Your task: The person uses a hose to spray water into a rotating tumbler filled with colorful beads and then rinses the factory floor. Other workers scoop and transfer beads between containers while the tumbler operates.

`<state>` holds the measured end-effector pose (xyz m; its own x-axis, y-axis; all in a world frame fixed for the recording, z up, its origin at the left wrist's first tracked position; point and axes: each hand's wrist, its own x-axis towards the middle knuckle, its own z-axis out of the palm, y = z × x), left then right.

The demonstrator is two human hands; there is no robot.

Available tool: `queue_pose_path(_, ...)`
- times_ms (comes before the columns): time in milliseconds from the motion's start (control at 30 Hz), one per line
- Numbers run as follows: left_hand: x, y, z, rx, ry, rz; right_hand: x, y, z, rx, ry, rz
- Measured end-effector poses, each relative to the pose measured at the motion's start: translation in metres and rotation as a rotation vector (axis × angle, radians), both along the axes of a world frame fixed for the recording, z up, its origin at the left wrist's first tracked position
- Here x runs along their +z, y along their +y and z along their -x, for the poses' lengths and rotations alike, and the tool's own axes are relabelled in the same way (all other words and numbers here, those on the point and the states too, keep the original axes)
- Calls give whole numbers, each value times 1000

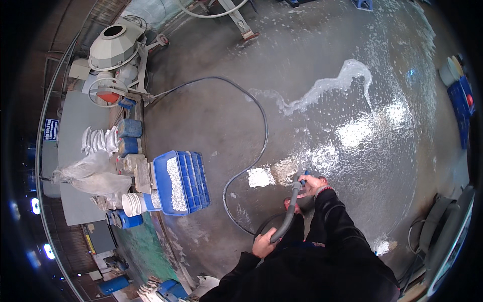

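Observation:
My right hand (313, 185) is closed round the fitting end of a thick grey hose (287, 221), by a blue valve handle (304, 174). Lower and to the left, my left hand (264, 243) is wrapped round the same hose. Between the two hands the grey length bends in a curve in front of my body. Below the fitting, the wet concrete floor (322, 121) shines, and a streak of white foam (327, 85) lies farther off. My bare feet show partly under the hose.
A thin dark hose (264, 121) loops over the floor from the pale drum machine (113, 48) toward my feet. At left stand a blue crate (193, 183) with white pellets, a white bucket (133, 205) and white sacks (99, 141). Blue containers (460, 98) line the right.

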<state>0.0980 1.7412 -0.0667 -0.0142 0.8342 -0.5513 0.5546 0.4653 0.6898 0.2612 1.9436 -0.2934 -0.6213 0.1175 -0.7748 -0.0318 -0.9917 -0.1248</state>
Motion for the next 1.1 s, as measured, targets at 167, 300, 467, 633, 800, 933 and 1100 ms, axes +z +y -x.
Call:
queue_pose_path(167,-51,-11,5,-149,105,-88,19,-13,12,18,-242,75)
queue_pose_path(300,-100,-13,26,-79,341,-19,28,-21,-12,16,-274,-249)
queue_pose_path(467,-119,-27,55,-26,345,67,24,-48,-126,-47,-577,-530)
queue_pose_path(633,-119,-36,67,82,433,84,-16,-167,-276,-426,-942,-361)
queue_pose_path(800,-120,-17,60,312,369,-13,-22,-346,-335,-336,-1003,-4)
queue_pose_path(933,-106,10,71,214,122,-133,-34,-421,-305,47,-794,268)
queue_pose_path(1100,-68,54,62,60,-58,-49,-75,-312,-287,767,-901,-629)
